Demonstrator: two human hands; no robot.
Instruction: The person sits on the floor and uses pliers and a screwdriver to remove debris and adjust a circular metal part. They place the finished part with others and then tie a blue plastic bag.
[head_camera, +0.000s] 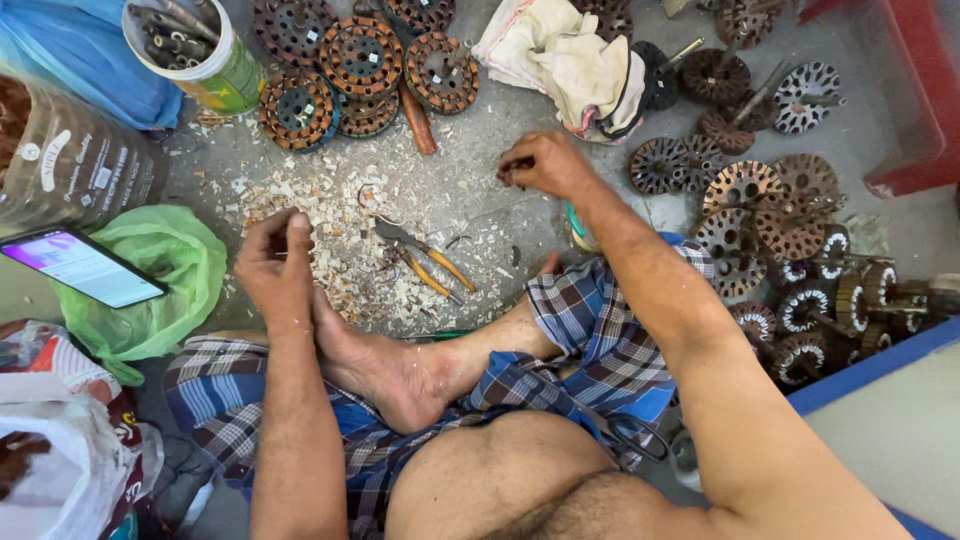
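Small dark piece (516, 163) in right hand (545, 165), fingers hiding most.

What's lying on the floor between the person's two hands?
In the head view, orange-handled pliers lie on pale shavings between the left hand and right hand.

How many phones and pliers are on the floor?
2. One phone with a lit screen lies at the left, partly on a green bag. One pair of orange-handled pliers lies among the wood chips between the hands. More could be hidden under clutter.
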